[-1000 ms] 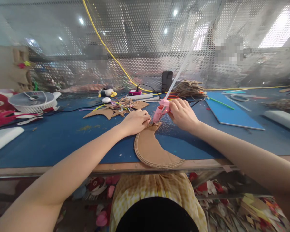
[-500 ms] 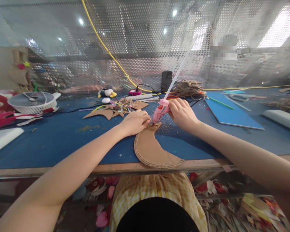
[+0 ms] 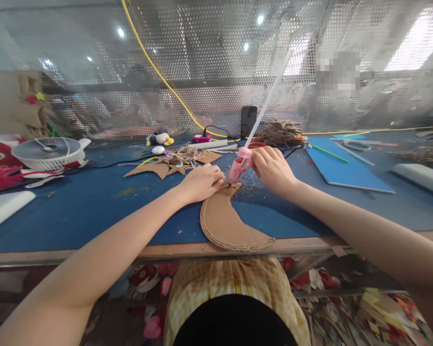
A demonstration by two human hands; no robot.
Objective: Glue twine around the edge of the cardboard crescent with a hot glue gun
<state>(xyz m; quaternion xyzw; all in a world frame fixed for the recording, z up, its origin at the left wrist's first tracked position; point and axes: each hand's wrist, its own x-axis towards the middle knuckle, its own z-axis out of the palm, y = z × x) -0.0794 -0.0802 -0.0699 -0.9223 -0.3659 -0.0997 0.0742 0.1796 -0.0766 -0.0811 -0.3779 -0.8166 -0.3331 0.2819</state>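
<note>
A crescent of brown cardboard (image 3: 225, 218) lies flat at the table's front edge, with twisted cord along its curved outer rim. My right hand (image 3: 274, 170) is wrapped round a pink glue gun (image 3: 237, 167), nozzle down at the crescent's upper tip. From the gun's back a long translucent glue stick (image 3: 269, 98) rises up and to the right. My left hand (image 3: 204, 182) is at the upper left of the crescent, its fingers pinched close to the nozzle. What they pinch is hidden.
Cardboard scraps and tangled string (image 3: 187, 158) lie behind my left hand. A blue board (image 3: 348, 166) with a green pencil (image 3: 330, 154) rests at the right. Behind stand a phone (image 3: 248, 122) and a bundle of cord (image 3: 281, 132). A white fan (image 3: 50, 153) sits at the left.
Both hands, the glue gun and the cardboard crescent stay in almost the same place. A small red glow now shows on the gun's body.
</note>
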